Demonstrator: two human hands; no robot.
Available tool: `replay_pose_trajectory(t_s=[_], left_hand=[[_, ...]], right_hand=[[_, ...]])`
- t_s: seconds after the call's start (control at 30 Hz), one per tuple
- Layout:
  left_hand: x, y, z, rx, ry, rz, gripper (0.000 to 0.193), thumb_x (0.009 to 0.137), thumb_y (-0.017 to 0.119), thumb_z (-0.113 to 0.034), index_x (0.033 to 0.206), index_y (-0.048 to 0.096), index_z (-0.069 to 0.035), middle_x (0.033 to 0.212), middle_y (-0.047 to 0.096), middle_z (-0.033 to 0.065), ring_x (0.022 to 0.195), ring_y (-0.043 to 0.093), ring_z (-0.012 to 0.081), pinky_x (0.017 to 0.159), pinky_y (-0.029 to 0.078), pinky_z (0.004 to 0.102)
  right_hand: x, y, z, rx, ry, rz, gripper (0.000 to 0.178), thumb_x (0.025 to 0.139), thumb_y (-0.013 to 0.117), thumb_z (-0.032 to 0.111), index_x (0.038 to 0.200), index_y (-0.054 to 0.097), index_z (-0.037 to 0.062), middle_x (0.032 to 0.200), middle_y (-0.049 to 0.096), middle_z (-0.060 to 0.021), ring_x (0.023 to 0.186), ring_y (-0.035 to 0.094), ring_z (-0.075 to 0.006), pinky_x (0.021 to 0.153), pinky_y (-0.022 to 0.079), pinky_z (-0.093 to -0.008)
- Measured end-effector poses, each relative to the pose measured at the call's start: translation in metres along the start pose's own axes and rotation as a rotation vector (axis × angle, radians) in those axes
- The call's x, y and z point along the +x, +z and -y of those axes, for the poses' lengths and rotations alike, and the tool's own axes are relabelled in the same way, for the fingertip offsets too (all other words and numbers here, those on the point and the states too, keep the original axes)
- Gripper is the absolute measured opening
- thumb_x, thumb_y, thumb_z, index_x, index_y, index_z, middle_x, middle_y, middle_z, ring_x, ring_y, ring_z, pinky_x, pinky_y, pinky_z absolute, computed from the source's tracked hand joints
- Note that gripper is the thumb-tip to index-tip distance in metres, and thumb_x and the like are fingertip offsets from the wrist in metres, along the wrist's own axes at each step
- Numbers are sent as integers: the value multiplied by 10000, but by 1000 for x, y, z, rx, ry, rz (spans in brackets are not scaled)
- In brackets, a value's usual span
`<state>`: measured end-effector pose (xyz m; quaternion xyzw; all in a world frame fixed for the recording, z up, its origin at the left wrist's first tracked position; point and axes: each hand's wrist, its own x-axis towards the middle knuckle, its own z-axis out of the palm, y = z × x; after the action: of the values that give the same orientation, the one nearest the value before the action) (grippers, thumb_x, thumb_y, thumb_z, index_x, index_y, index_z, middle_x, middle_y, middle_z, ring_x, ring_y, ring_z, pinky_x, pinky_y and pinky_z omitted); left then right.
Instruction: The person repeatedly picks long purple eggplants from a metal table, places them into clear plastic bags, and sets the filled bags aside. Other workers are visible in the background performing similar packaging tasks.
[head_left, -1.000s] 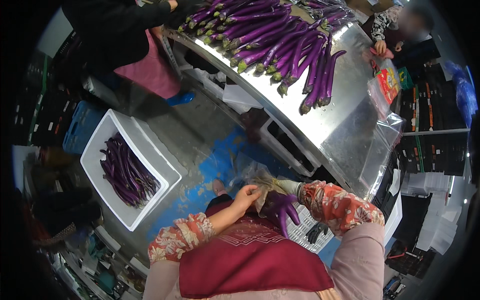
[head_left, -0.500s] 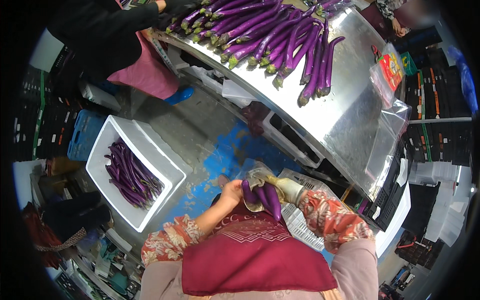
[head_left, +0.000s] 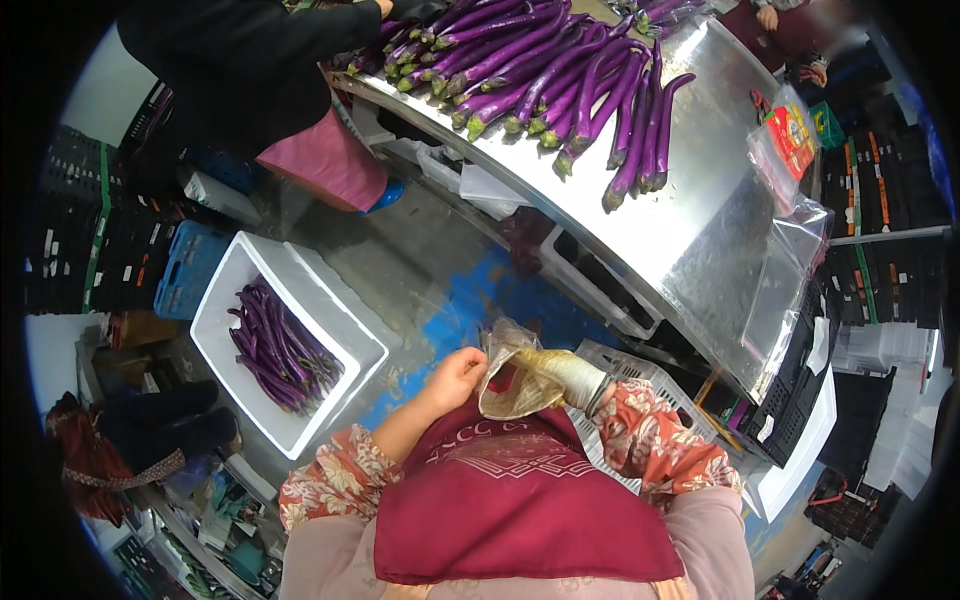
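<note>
Left hand (head_left: 460,372), at far edge of apron (head_left: 520,525), seems to pinch pouch's left rim. Beige pouch (head_left: 512,404) over apron's far edge, mouth facing apron; long axis probably runs away from apron, far end unclear. Best: steady rim, mouth spread. Gloved right hand (head_left: 562,374) at pouch's right side; finger closure can't tell.

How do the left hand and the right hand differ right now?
The left hand is bare; the right hand wears a pale, yellowish glove. The left hand is at the left edge of the tan open-mouthed piece, the right hand at its right side. Both come from red floral sleeves.
</note>
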<state>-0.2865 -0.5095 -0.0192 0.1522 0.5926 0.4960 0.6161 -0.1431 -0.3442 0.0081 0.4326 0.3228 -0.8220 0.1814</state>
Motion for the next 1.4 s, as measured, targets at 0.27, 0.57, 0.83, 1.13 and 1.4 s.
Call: replay_pose_trajectory(t_s=[0.27, 0.57, 0.83, 1.13, 1.4], left_hand=[[-11, 15, -17, -291, 7, 17, 94, 900, 504, -115, 936, 506, -28, 691, 518, 12, 533, 441, 65, 457, 340, 189], [-2, 37, -17, -271, -3, 54, 65, 897, 508, -125, 904, 518, -60, 708, 511, -16, 567, 446, 54, 467, 343, 181], [4, 18, -30, -144, -16, 72, 63, 870, 532, -97, 830, 520, -50, 613, 505, 1, 496, 449, 63, 424, 318, 180], [-3, 54, -127, -69, 2, 222, 93, 879, 544, -116, 841, 535, -31, 611, 519, 24, 482, 445, 68, 420, 327, 177], [-37, 110, -239, -36, 8, 269, 90, 877, 545, -95, 874, 536, -6, 635, 507, 18, 513, 438, 59, 420, 299, 179]], right_hand=[[-34, -22, 2, -124, -120, 35, 395, 898, 496, 387, 1020, 586, 23, 844, 628, -60, 666, 595, -122, 532, 478, -240], [-143, 71, 30, -1779, -1004, -391, 217, 739, 597, 222, 909, 636, 93, 913, 593, -60, 1094, 485, -268, 991, 272, -511], [-231, -11, 107, -1178, -1605, -1086, 279, 739, 531, -89, 972, 603, 48, 958, 615, -103, 876, 598, -243, 762, 487, -351], [-217, -242, 106, -813, -1689, -1005, 292, 788, 574, -29, 1053, 605, 88, 1190, 531, -149, 1099, 508, -253, 893, 428, -406], [-200, -175, 83, -1428, -878, -718, 896, 638, 757, 352, 1320, 301, -8, 1334, 352, -236, 1286, 287, -336, 1049, 259, -415]])
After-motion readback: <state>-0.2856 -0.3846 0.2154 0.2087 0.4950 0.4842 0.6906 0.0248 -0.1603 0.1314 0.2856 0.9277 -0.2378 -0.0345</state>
